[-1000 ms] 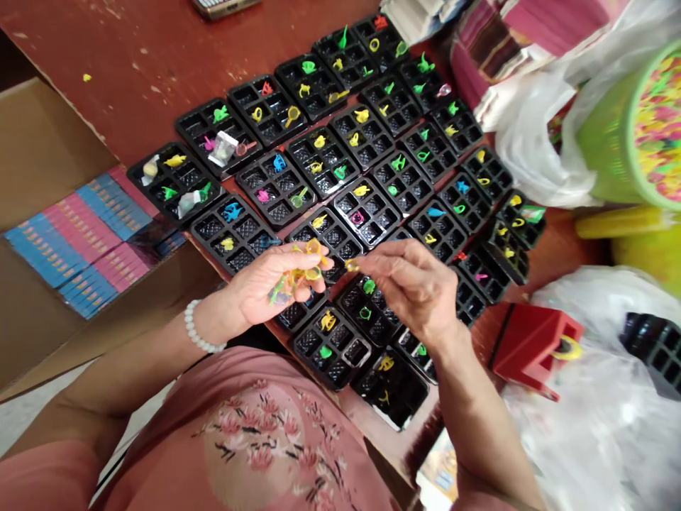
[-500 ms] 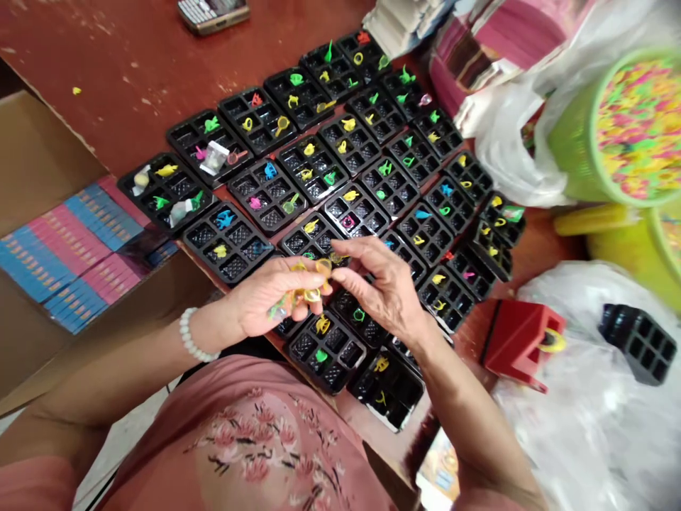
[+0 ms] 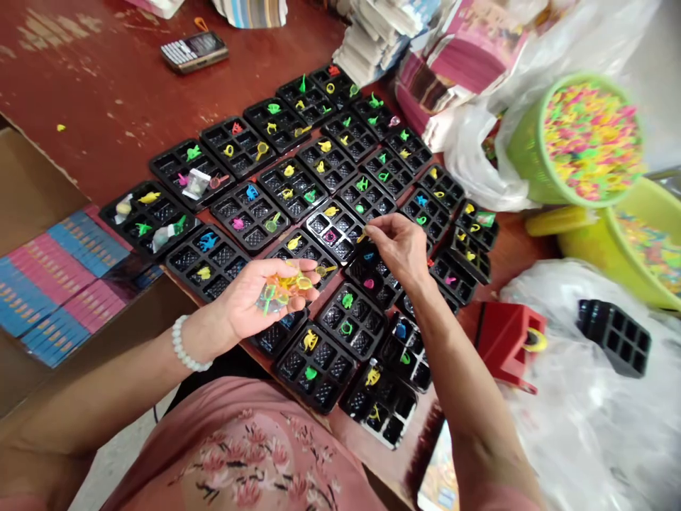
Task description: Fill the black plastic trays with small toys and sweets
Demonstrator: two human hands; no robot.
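My left hand (image 3: 242,301) is cupped palm up around a small heap of toy magnifying glasses (image 3: 290,285), mostly see-through yellow with some green. My right hand (image 3: 400,250) pinches a small yellow toy piece (image 3: 362,236) between thumb and fingertips, its exact kind hard to make out. It hangs over the right side of a black compartment tray (image 3: 340,250) that holds a yellow and a pink toy. Around both hands stand rows of similar black trays, such as a tray (image 3: 354,321) with two green toys. Some compartments are hidden beneath my hands.
A phone (image 3: 194,51) lies on the red table (image 3: 106,78). At right stand a green basket (image 3: 524,152) of colourful toys, a yellow tub (image 3: 596,245), a red tape dispenser (image 3: 503,341) and stacked trays (image 3: 614,337). A carton (image 3: 32,177) with blue and pink boxes is at left.
My right hand has moved away from my left, up and to the right, with a small yellow toy piece in its fingers. My left palm has opened wider under the heap.
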